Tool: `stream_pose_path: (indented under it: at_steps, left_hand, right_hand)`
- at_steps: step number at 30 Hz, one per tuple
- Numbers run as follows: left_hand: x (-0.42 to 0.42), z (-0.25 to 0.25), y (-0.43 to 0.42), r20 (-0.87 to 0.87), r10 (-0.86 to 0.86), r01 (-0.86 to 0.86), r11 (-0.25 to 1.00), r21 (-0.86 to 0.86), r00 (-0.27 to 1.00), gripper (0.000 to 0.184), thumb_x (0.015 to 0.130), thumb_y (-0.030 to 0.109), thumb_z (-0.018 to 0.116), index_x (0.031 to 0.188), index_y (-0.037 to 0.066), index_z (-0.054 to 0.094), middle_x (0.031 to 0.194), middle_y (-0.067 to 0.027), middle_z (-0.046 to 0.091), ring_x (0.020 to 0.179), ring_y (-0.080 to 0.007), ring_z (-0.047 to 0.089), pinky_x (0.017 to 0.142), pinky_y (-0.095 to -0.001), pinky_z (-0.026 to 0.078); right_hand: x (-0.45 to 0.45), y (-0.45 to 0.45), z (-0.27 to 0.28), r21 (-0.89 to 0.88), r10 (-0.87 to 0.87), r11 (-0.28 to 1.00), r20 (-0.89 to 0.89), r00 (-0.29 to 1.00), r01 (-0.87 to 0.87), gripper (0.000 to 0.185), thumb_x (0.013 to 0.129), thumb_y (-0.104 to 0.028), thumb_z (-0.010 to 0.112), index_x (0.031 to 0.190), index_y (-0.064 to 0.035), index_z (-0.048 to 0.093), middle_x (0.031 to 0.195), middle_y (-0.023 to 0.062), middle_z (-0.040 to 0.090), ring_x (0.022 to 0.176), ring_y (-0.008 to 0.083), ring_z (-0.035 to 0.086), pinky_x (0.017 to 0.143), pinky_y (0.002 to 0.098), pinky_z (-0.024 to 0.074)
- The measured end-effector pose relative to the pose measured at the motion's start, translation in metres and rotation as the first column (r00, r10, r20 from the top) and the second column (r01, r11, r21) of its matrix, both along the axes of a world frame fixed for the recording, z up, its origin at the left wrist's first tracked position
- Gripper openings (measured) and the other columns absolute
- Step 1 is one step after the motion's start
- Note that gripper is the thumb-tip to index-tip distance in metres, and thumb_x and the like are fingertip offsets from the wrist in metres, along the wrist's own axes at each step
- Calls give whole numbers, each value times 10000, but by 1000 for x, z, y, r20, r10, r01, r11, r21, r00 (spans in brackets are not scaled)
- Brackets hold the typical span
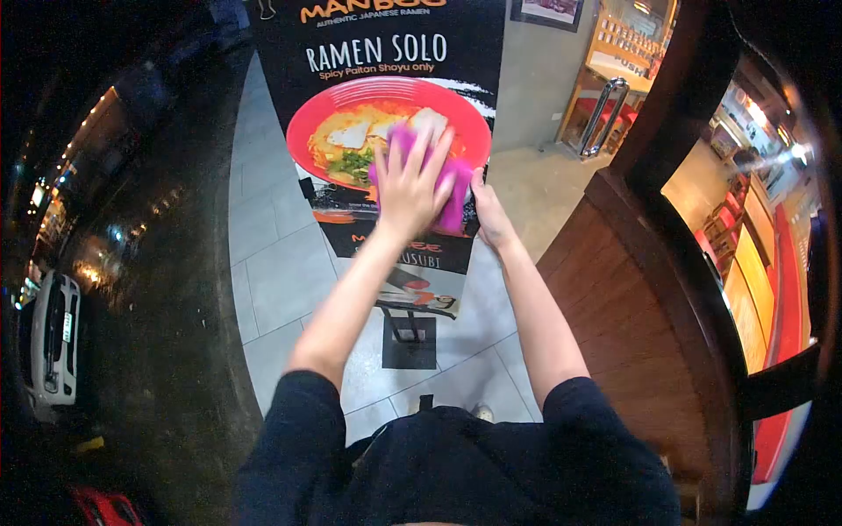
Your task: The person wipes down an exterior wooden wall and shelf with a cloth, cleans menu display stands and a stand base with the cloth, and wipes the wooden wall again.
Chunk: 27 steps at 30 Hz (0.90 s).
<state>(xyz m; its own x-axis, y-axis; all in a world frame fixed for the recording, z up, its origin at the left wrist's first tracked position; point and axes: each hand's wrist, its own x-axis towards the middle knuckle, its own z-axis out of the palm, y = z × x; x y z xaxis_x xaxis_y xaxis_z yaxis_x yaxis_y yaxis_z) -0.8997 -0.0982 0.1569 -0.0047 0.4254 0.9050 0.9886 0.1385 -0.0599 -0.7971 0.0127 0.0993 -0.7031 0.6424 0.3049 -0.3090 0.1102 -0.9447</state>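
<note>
A tall black standing sign [377, 61] with a ramen picture is in front of me. My left hand [412, 180] presses a bright pink-purple cloth [453, 206] against the picture of the red bowl, its fingers spread over the cloth. Part of the cloth is hidden under the palm, and its edges are blurred. Around the sign's right edge my right hand [491, 209] is closed, with the thumb up along the front; its other fingers are mostly hidden behind. The sign's dark foot [409, 351] rests on the floor.
Grey tiles [285, 285] lie under the sign. On the right, a curved brown wooden wall [631, 316] stands close to my right arm. Behind it is a glass door handle [603, 114]. A dark road [167, 298] with a parked white car [54, 337] runs along the left.
</note>
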Motion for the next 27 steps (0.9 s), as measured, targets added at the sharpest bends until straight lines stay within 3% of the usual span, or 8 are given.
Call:
stream_pose_path:
  at_steps: [5, 8, 12, 15, 19, 21, 24, 27]
  left_hand:
    - [-12, 171, 36, -245, 59, 64, 881, 469, 968, 350, 828, 201, 482, 1144, 51, 500, 1243, -193, 433, 1135, -345, 417, 977, -444, 309]
    - [-30, 128, 71, -124, 101, -27, 866, 499, 987, 394, 772, 373, 590, 1090, 166, 485, 1136, -75, 444, 1013, -342, 430, 862, -531, 340]
    - [3, -30, 28, -73, 59, -45, 981, 189, 996, 339, 760, 248, 613, 1063, 156, 492, 1081, -87, 427, 974, -342, 437, 811, -530, 371]
    - [9, -94, 2, -104, -147, 146, 989, -18, 984, 402, 673, 187, 633, 1053, 192, 505, 996, -35, 426, 919, -269, 438, 792, -460, 370]
    - [5, 16, 35, -277, -173, 229, 956, 185, 945, 309, 678, 180, 620, 980, 246, 610, 921, -15, 407, 880, -220, 436, 736, -387, 359]
    - [4, 97, 57, -338, -136, 247, 917, 312, 931, 305, 702, 165, 601, 980, 285, 639, 905, -13, 451, 866, -214, 450, 720, -368, 364]
    - [-7, 196, 81, -366, 0, 192, 851, 490, 931, 343, 719, 133, 605, 1025, 285, 612, 903, 5, 489, 866, -204, 481, 715, -368, 375]
    - [-4, 191, 80, -325, -129, 270, 858, 437, 937, 257, 730, 120, 599, 967, 220, 591, 953, -19, 515, 925, -230, 486, 743, -378, 379]
  right_hand:
    - [11, -13, 5, 54, 30, 998, 7, 1000, -30, 606, 917, -532, 303, 974, 7, 574, 934, 49, 568, 848, 117, 461, 770, 275, 372]
    - [11, -15, 6, 48, -35, 998, 10, 999, 34, 631, 924, -531, 256, 969, 12, 575, 930, 52, 576, 857, 125, 473, 796, 277, 377]
    - [11, -18, 13, 39, -221, 974, -10, 975, 221, 650, 932, -523, 209, 959, 16, 572, 929, 52, 590, 890, 130, 503, 836, 284, 389]
    - [4, 5, 0, -12, -38, 999, -34, 999, 38, 634, 941, -500, 219, 988, 34, 558, 970, 74, 580, 942, 144, 489, 872, 297, 370]
    - [1, -7, -9, 138, -301, 938, -131, 945, 318, 579, 947, -466, 269, 1051, 40, 531, 982, 62, 577, 927, 163, 500, 858, 298, 378]
    - [7, -13, -2, 191, -160, 965, -106, 981, 178, 501, 953, -409, 314, 1105, 34, 494, 961, 74, 593, 918, 168, 521, 850, 313, 388]
    - [17, -44, 21, 303, -290, 894, -172, 942, 330, 353, 936, -264, 424, 1081, 51, 488, 928, 125, 613, 869, 183, 565, 782, 320, 427]
    - [13, -44, 15, 314, -319, 877, -188, 929, 364, 279, 909, -164, 480, 1076, 59, 480, 906, 167, 618, 814, 225, 595, 731, 318, 451]
